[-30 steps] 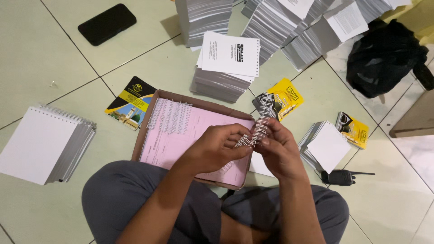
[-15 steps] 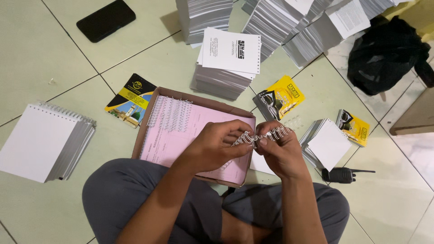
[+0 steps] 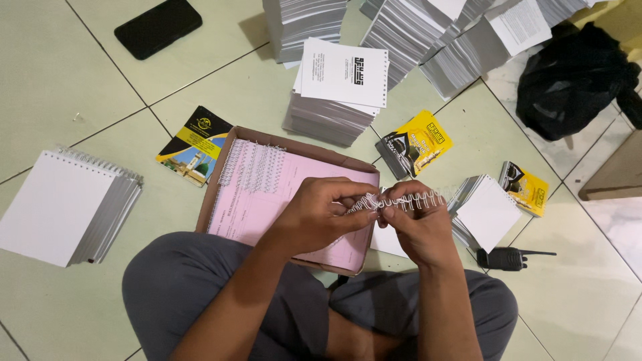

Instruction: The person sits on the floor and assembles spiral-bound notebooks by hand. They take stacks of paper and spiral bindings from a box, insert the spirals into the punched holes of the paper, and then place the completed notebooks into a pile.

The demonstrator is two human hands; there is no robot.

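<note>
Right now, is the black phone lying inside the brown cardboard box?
No, the flat black phone lies on the pale green tiled floor, far from the brown cardboard box holding pink sheets.

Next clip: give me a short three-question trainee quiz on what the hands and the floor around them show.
1. True or false: both hands grip the same white wire binding comb.
2. What does the shallow cardboard box under the hands hold? A) pink sheets and spare wire combs B) black phones C) yellow covers
3. Fill in: the black handheld radio lies on the tiled floor on the person's ____ side.

Key
1. True: the left hand and the right hand pinch it between their fingers, and it lies roughly level.
2. A: the pink sheets fill the box, with the spare combs at its far end.
3. right
</note>
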